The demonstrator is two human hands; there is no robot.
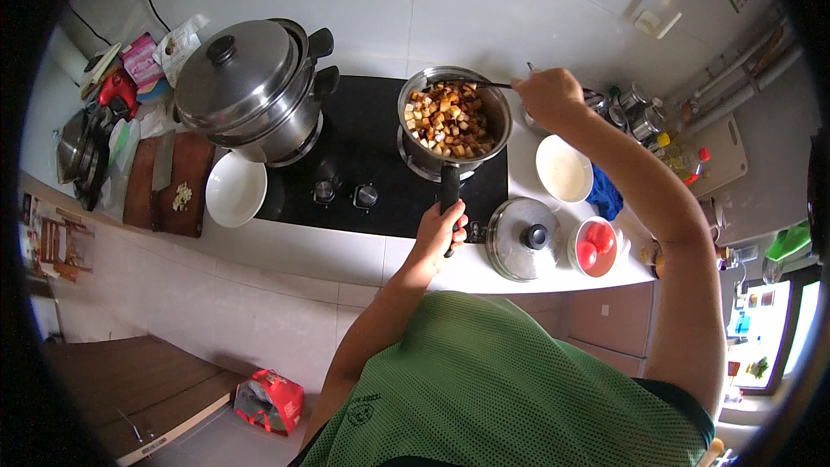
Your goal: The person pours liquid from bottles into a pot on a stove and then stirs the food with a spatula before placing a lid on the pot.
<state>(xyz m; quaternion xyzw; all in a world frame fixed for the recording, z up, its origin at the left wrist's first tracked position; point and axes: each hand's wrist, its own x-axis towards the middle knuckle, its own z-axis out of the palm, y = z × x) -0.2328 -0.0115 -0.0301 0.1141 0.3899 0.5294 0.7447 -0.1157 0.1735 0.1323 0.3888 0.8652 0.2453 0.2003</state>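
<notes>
My left hand (439, 233) is wrapped around the black handle (450, 185) of a steel saucepan (499, 118). The pan sits on the right burner of a black glass cooktop (369, 123). Browned and pale food cubes (447, 118) fill its lower part. Above the pan's right rim, my right hand (551, 96) grips a dark-handled utensil (483, 83). The utensil's far end is down among the cubes at the back left, so its head is hidden.
A tall lidded steel steamer pot (243, 91) stands on the left burner. White bowls (237, 189) (564, 168), a pan lid (524, 240) and a bowl of tomatoes (593, 246) flank the cooktop. A cleaver (163, 162) and chopped garlic (182, 197) lie on a wooden board (198, 162).
</notes>
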